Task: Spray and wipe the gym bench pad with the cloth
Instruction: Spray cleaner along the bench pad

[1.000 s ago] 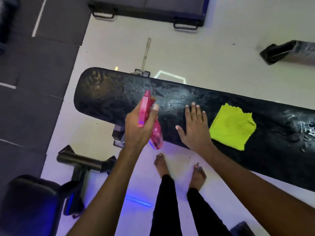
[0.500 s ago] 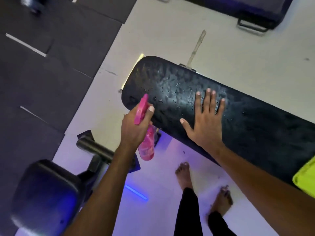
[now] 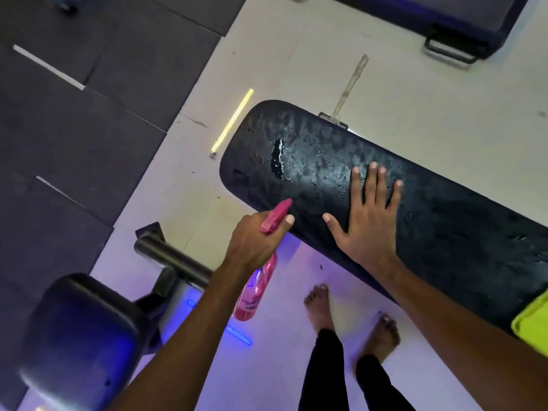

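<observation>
The black bench pad (image 3: 444,226) runs from the centre down to the right edge, its surface dotted with droplets and one wet streak near the left end. My left hand (image 3: 255,244) grips a pink spray bottle (image 3: 255,292) at the pad's near edge, nozzle aimed at the left end. My right hand (image 3: 367,221) lies flat on the pad with fingers spread. A corner of the yellow-green cloth (image 3: 532,324) shows on the pad at the right edge, mostly out of frame.
My bare feet (image 3: 350,315) stand on the white floor beside the pad. A second black padded seat (image 3: 80,336) with a metal bar (image 3: 172,259) sits lower left. Dark rubber mats (image 3: 74,114) cover the floor on the left. A dark platform (image 3: 444,22) lies top right.
The view swung toward the pad's left end, so the cloth slid to the right edge. My right hand moved left along the pad; my left hand kept the bottle aimed at the left end.
</observation>
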